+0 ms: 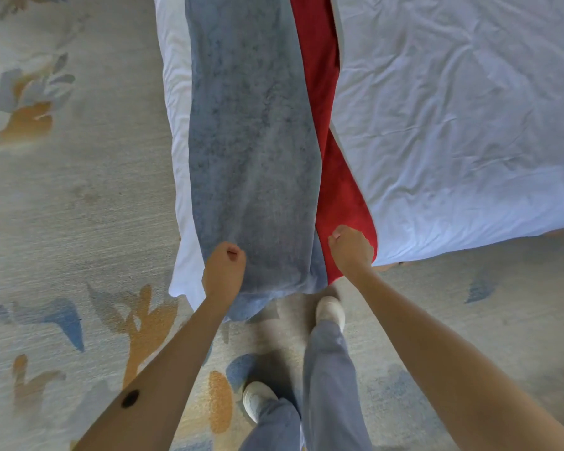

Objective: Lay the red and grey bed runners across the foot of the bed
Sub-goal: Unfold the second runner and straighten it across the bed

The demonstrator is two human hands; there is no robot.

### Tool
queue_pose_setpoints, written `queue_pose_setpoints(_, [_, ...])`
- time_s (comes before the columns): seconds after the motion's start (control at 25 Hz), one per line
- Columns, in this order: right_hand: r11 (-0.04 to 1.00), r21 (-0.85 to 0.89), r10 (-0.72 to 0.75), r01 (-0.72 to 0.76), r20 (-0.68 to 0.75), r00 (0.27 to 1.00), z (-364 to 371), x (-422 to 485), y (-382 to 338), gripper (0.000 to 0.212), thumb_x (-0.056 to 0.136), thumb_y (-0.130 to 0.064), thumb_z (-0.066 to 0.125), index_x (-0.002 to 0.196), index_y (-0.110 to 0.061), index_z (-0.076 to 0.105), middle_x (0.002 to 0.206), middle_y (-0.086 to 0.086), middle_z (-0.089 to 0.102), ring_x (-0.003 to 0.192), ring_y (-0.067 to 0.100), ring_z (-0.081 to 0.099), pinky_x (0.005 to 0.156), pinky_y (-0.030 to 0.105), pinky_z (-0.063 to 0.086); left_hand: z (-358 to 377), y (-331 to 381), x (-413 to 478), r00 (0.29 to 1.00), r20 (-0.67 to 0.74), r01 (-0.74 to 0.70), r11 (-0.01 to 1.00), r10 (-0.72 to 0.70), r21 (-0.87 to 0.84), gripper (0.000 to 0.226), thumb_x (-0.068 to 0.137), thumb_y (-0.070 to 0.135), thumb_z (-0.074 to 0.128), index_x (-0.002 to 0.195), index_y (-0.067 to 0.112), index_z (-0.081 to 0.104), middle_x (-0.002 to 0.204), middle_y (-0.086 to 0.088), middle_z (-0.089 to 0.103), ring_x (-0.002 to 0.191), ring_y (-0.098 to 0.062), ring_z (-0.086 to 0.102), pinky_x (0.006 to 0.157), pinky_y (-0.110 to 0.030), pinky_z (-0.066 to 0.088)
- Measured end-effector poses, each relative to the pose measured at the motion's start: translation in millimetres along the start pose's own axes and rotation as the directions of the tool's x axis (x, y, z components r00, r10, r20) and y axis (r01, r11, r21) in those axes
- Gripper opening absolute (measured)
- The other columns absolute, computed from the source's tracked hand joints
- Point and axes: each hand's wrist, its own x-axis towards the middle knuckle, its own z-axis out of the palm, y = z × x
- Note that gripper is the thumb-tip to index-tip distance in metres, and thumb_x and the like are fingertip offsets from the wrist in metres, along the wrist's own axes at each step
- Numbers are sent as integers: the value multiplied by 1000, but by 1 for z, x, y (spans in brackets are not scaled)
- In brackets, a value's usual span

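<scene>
A long grey bed runner (pixel 251 141) stretches away from me across the white bed (pixel 453 125), its near end hanging over the bed's edge. A red bed runner (pixel 336 190) lies beside it on the right, mostly covered by the grey one, and also drops over the edge. My left hand (pixel 223 271) is clenched on the grey runner's near left corner. My right hand (pixel 350 249) is clenched at the near right side, on the red runner where it meets the grey one.
A pale carpet (pixel 79 206) with blue and orange leaf shapes surrounds the bed. My legs in grey trousers and white shoes (pixel 331 309) stand close to the bed's corner. The white sheet (pixel 179 157) hangs down left of the grey runner.
</scene>
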Motion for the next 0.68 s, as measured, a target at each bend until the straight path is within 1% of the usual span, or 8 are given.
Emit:
queue_pose_setpoints(0.12, [1000,14,7,-6,-64,998,-21,46,5,24,92,-21,44,99,-9,64,99,12,68,91,32,63,76,36,47,28,37,7,996,56,-63,998,64,-32,12,92,19,48,87,13,58,76,1,59,70,-17,54,60,-28,42])
queue_pose_setpoints(0.2, [1000,22,19,-18,-74,997,-33,80,10,26,92,-20,42,100,-9,65,101,12,68,92,32,63,79,37,47,53,68,18,993,89,-74,997,76,-24,12,92,20,48,86,14,57,74,4,58,69,-15,54,62,-29,42])
queue_pose_setpoints(0.28, [1000,30,4,-2,-68,998,-40,108,15,25,93,-20,44,102,-10,64,103,11,67,94,30,62,81,38,48,76,100,31,989,127,-77,997,79,-15,14,92,19,46,86,13,57,73,4,58,68,-15,54,61,-28,43])
queue_pose_setpoints(0.4, [997,70,-24,25,-15,1000,-45,150,22,23,94,-24,48,103,-10,63,106,10,65,96,29,61,82,37,47,113,146,57,989,134,-64,998,60,24,16,93,19,46,88,11,59,77,-3,63,71,-20,58,65,-34,48])
queue_pose_setpoints(0.48, [993,112,-41,36,39,998,-43,175,20,24,93,-27,49,103,-11,63,106,9,65,98,29,61,83,38,48,138,170,70,989,141,-51,995,39,84,16,93,22,47,90,12,59,80,-5,64,73,-22,60,65,-35,49])
queue_pose_setpoints(0.6, [982,187,-59,42,90,994,-43,212,9,24,91,-34,53,101,-16,65,100,3,68,93,22,63,77,32,46,177,197,83,987,162,-46,983,17,177,22,91,32,50,95,12,60,94,-7,66,87,-24,62,73,-39,52])
queue_pose_setpoints(0.68, [979,195,-94,65,142,985,-44,229,2,23,88,-38,57,96,-19,66,94,-2,70,87,17,64,73,30,47,197,206,85,990,143,-45,974,13,221,26,89,36,53,96,11,59,97,-7,64,91,-24,60,74,-39,51])
